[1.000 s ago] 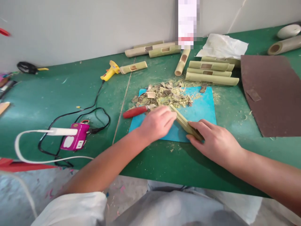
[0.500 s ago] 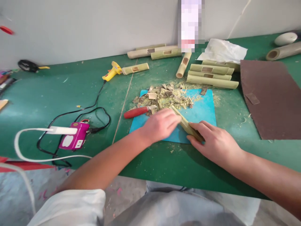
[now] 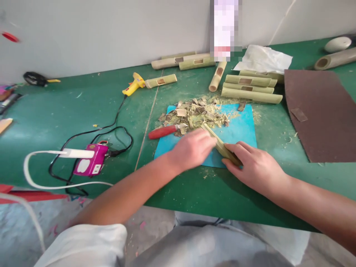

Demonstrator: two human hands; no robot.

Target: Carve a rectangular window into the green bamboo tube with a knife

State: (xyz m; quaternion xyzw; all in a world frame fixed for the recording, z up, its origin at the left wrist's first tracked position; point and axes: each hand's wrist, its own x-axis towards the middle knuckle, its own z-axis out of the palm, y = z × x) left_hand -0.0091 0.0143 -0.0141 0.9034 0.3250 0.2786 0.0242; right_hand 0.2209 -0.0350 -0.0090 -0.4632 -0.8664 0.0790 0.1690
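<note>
A pale green bamboo tube (image 3: pixel 220 143) lies slantwise over the front of the blue mat (image 3: pixel 244 129). My right hand (image 3: pixel 251 163) is wrapped round its near end, thumb and fingers on either side. Against the tube's left side is my left hand (image 3: pixel 194 146), closed and slightly blurred; whatever its fingers hold is hidden. A red-handled knife (image 3: pixel 164 132) rests at the mat's left, its blade tip by a heap of bamboo chips and shavings (image 3: pixel 194 113).
Behind the mat lie several bamboo tubes with cut windows (image 3: pixel 249 89). To the left are a yellow glue gun (image 3: pixel 134 85) and a purple power adapter (image 3: pixel 91 159) with cords. A brown sheet (image 3: pixel 319 115) covers the right side; white paper (image 3: pixel 263 59) sits behind.
My left hand has shifted very slightly along the bamboo tube. My right hand keeps its grip on the tube. The whole view has moved a little.
</note>
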